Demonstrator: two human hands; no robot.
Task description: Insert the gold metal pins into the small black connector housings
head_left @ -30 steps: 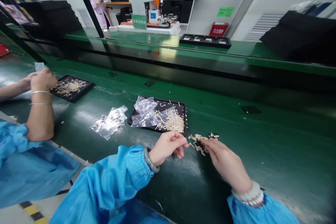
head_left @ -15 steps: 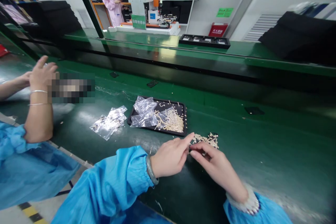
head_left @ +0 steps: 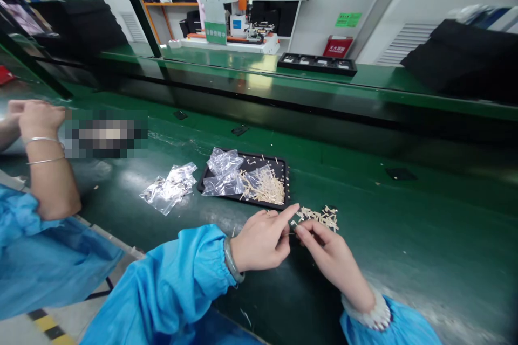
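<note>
My left hand [head_left: 261, 240] is over the green bench, its index finger stretched out and its other fingers curled in. What those curled fingers hold, if anything, is hidden. Close beside it, my right hand [head_left: 332, 253] pinches a small pale piece [head_left: 294, 223] between thumb and fingertips; its exact kind is too small to tell. Just beyond the fingers lies a loose pile of small beige strips [head_left: 319, 218]. Behind my left hand is a black tray [head_left: 256, 161] holding more beige strips [head_left: 269, 188] and clear plastic bags [head_left: 222, 172].
More clear bags [head_left: 170, 188] lie left of the tray. A co-worker's hand [head_left: 40, 118] is raised at the far left, near a blurred-out patch. Flat black pieces [head_left: 400, 173] lie on the bench. Behind, a raised shelf carries a long black tray [head_left: 318, 63] and a machine [head_left: 226, 11].
My right hand has shifted slightly, and a small pale piece now shows at its fingertips. The co-worker's hands have moved left and closed up. The person in pink is now mostly hidden behind the machine.
</note>
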